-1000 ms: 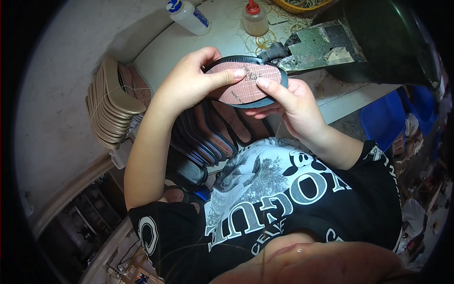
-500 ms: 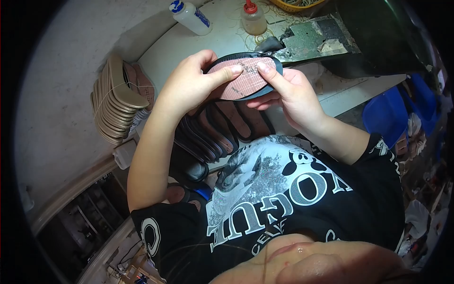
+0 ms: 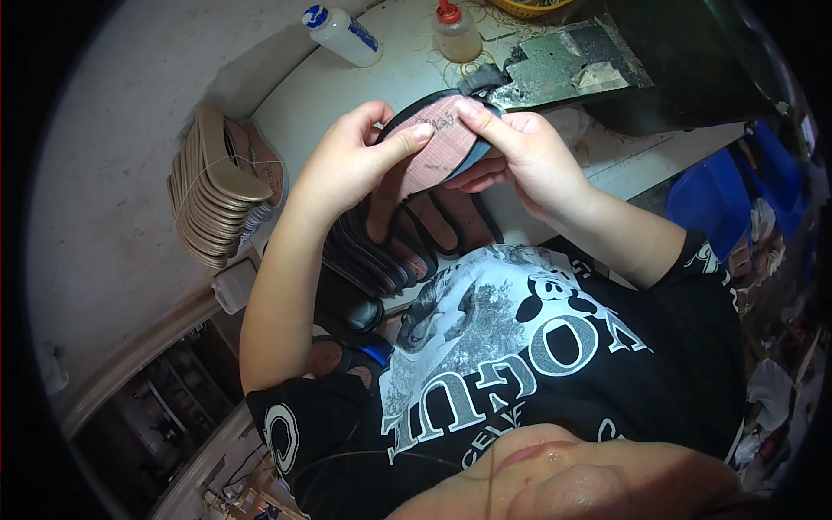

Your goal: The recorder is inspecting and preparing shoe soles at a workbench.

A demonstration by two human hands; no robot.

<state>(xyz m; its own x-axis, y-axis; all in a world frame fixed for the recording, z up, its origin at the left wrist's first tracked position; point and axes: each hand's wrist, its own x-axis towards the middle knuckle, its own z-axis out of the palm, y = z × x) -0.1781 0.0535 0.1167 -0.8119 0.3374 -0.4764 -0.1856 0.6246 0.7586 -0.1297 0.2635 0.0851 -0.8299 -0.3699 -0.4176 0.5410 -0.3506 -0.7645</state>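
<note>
Between both hands I hold a shoe insole [image 3: 431,154], its pinkish-brown face up and its edge black, with a bluish layer showing along the right side. My left hand [image 3: 362,149] grips its left edge, thumb pressed on the face. On the right edge my right hand [image 3: 518,154] is closed, its thumb near the far end and its fingers underneath. The insole is tilted, its near end slanting down to the left. Just below it, a row of similar dark-edged insoles [image 3: 422,224] lies on the white table [image 3: 286,113].
At the left wall stands a bundle of gold-edged insoles [image 3: 208,186] tied with a band. Toward the back are a white bottle with blue cap [image 3: 347,36], a red-topped bottle [image 3: 459,39], a yellow basket [image 3: 533,7] and a worn green plate [image 3: 572,69]. Blue plastic [image 3: 711,191] sits at right.
The insole has turned and tilted, its near end now swung down to the left and more of its length showing. Both hands keep hold, the right thumb slightly farther up and left.
</note>
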